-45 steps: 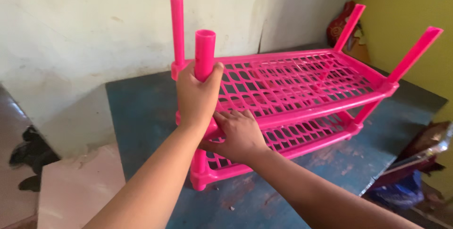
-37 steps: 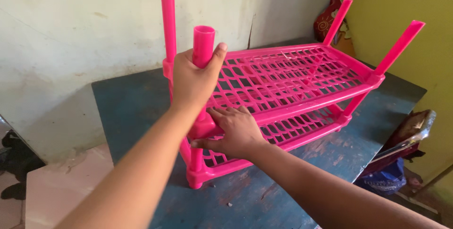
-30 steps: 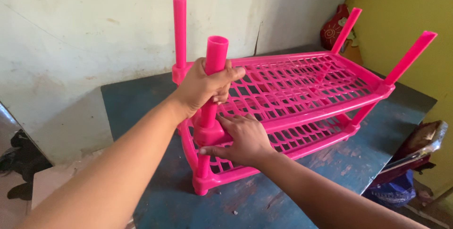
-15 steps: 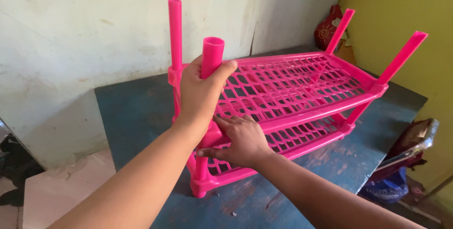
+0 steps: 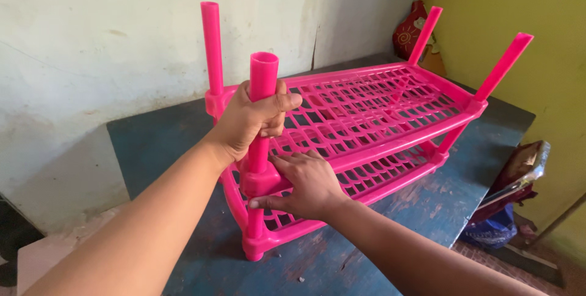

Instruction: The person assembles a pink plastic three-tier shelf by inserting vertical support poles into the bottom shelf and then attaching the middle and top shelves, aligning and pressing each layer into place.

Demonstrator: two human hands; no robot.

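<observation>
A bright pink plastic rack (image 5: 372, 110) with two lattice shelves stands on a worn blue table (image 5: 165, 149). Pink tube posts rise from its corners. My left hand (image 5: 247, 119) is wrapped around the near-left post (image 5: 263, 70), just below its open top. My right hand (image 5: 302, 183) presses flat on the upper shelf's near-left corner, fingers spread beside that post's socket. The other posts stand at the far-left (image 5: 211, 46) and at the two right corners (image 5: 503, 67).
A stained whitish wall runs behind the table, and a yellow wall is at the right. A red patterned object (image 5: 408, 35) leans in the far corner. Below the table's right edge lie a brown wrapped item (image 5: 519, 171) and a blue bag (image 5: 491, 232).
My left hand has shifted its grip on the post, from a thumb-up hold to fingers curled across it. The view drifted slightly; the right hand stays on the shelf corner.
</observation>
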